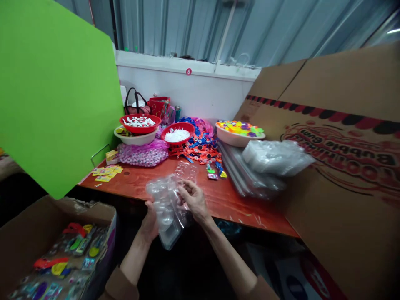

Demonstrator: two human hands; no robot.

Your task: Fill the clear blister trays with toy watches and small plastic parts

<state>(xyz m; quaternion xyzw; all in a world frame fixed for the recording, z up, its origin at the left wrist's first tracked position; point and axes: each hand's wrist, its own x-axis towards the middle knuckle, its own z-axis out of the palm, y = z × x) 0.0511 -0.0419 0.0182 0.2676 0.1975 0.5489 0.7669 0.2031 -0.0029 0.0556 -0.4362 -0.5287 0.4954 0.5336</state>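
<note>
A green board (62, 91) fills the upper left of the frame; the red table (250, 210) spans the middle. At lower centre, I hold clear plastic trays (165, 212), their long axis slanting from upper left to lower right. My left hand (150, 223) grips their left edge; my right hand (195, 202) pinches a layer at their upper right. Both hands touch them, neither nearer.
</note>
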